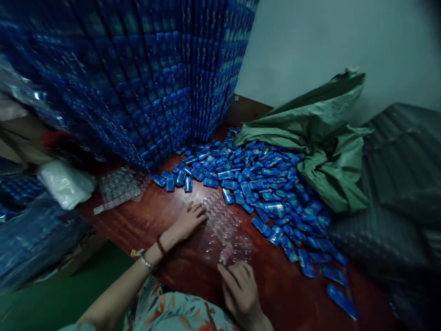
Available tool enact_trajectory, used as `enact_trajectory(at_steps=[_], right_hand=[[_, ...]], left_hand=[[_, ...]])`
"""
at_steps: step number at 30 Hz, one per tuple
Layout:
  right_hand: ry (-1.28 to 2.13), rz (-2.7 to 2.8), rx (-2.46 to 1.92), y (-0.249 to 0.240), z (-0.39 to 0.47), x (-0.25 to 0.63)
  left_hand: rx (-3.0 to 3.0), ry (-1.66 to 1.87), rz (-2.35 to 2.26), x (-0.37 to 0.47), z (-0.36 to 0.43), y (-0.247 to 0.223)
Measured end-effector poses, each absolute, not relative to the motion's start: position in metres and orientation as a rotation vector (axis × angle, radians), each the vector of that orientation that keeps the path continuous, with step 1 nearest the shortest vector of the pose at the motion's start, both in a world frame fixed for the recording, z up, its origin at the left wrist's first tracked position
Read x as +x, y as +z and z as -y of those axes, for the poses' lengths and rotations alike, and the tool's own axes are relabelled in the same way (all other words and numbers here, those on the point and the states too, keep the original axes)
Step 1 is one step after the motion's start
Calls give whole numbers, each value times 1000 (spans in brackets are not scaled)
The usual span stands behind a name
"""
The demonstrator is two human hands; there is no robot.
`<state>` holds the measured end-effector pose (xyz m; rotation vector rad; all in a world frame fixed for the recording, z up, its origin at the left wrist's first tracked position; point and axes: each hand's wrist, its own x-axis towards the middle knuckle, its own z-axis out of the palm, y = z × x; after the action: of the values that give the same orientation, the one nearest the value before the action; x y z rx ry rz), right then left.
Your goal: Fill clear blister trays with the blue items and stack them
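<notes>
A clear plastic sheet with rows of moulded pockets [223,225] lies on the red-brown table [144,225]. My left hand [193,218] rests at its left edge, palm down with fingers apart. At the sheet's near end is my right hand [241,285], its thumb and forefinger at a small pinkish piece [226,254]; whether they grip it is too blurred to tell. Beyond the sheet spreads a large heap of small blue packets [248,172], some lying loose along its near edge.
Tall stacks of blue packs [155,82] rise at the back left. A green sack [320,142] lies over the heap's right side, beside dark stacked trays [399,184]. Another clear tray [122,186] and a white plastic bag [65,181] are at the left.
</notes>
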<state>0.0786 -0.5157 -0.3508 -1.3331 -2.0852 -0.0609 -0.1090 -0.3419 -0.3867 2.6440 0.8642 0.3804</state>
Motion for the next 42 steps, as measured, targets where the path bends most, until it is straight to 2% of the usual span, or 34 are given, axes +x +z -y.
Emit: enact_trajectory(at_steps=[3, 6, 10, 12, 15, 20, 23, 29, 33, 35, 38, 42], right_hand=[[-191, 1937, -1465, -355, 514, 103], [-306, 1824, -1544, -365, 516, 120], [-268, 1875, -1531, -375, 517, 112], [-200, 1957, -1456, -377, 512, 95], [-81, 2106, -1339, -382, 499, 64], [-9, 2220, -1302, -395, 472, 28], [29, 2308, -1312, -398, 462, 15], [130, 2369, -1328, -399, 464, 0], [165, 2244, -1450, -398, 468, 18], [158, 2140, -1504, -394, 460, 38], [46, 1937, -1680, -384, 427, 85], [-187, 1415, -2197, -365, 365, 167]], left_hand=[[2793, 298, -834, -104, 341, -383], [2844, 448, -943, -132, 354, -381], [2718, 849, -1437, -197, 367, -385], [2573, 942, -1757, -227, 364, -387], [2473, 854, -2062, -251, 348, -387], [2550, 552, -2207, -243, 323, -374], [2521, 501, -2264, -231, 319, -370], [2470, 757, -2192, -219, 330, -370], [2448, 946, -1803, -197, 357, -379], [2463, 859, -1546, -177, 374, -388], [2524, 519, -1281, -143, 393, -401], [2561, 84, -955, -115, 390, -402]])
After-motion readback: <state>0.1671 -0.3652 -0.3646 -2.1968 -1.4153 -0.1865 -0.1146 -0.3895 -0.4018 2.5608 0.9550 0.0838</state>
